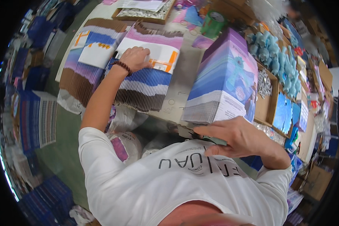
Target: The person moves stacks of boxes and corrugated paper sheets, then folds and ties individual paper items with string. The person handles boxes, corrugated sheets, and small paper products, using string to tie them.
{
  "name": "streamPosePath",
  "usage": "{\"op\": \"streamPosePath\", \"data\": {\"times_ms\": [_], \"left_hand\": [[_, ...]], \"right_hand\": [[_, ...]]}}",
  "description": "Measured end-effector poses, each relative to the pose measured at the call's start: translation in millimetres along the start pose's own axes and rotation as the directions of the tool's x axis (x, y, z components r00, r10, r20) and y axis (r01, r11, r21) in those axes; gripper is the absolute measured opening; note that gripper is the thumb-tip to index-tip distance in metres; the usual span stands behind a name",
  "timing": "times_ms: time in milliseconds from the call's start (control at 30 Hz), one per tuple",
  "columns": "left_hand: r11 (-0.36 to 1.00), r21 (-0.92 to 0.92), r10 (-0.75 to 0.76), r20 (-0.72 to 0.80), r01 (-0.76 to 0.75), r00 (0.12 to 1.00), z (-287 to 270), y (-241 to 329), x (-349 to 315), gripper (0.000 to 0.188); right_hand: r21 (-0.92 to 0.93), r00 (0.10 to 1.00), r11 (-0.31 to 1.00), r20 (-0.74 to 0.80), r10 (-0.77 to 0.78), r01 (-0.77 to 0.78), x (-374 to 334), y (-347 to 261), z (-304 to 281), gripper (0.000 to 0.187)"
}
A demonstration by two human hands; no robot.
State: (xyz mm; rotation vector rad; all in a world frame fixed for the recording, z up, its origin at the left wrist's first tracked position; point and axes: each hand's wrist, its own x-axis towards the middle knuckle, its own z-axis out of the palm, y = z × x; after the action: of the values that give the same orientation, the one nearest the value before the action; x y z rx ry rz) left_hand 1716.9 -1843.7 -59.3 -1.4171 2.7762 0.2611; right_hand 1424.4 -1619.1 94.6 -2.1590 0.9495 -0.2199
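Note:
My left hand [135,58], with a dark beaded bracelet at the wrist, lies palm down over a row of flat printed cardboard packages [143,88]. Its fingers are spread across a white and orange patch on their edges. Just left of it is a second row of the same kind [84,67]. My right hand [237,135] hovers at the table's front edge, thumb and fingers apart, with nothing visibly held. Beyond its fingers stands a thick stack of purple and blue printed cards [218,83]. A greenish flat piece [216,141] shows between thumb and fingers; whether they touch it is unclear.
Light blue plush-like figures [277,56] are heaped at the right, beside a cardboard tray [265,98] of small silvery pieces. A green tape roll [213,23] and another shallow box [145,13] sit at the back. Plastic bags [124,145] crowd below the table edge.

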Motion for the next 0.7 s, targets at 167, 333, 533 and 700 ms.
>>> {"op": "streamPosePath", "data": {"times_ms": [167, 333, 533, 700], "left_hand": [[0.982, -0.183, -0.001, 0.223, 0.043, 0.975, -6.9, -4.7, 17.2, 0.045], [0.933, -0.331, -0.119, 0.081, 0.139, 0.99, -8.5, 2.7, 11.1, 0.051], [0.925, -0.366, -0.231, -0.338, 0.099, 0.912, -34.4, -1.4, -17.2, 0.058], [0.826, -0.562, -0.37, -0.485, 0.042, 0.792, -75.0, 14.2, -60.0, 0.05]], "right_hand": [[0.209, 0.964, 0.957, -0.134, 0.23, -0.199, -46.2, 6.1, 13.9, 0.046], [0.382, 0.898, 0.884, -0.232, 0.375, -0.27, -88.5, 16.8, 35.2, 0.05], [0.463, 0.874, 0.856, -0.29, 0.39, -0.228, -123.7, 26.6, 46.4, 0.047], [0.495, 0.914, 0.855, -0.257, 0.314, -0.155, -137.1, 34.3, 49.0, 0.045]]}}
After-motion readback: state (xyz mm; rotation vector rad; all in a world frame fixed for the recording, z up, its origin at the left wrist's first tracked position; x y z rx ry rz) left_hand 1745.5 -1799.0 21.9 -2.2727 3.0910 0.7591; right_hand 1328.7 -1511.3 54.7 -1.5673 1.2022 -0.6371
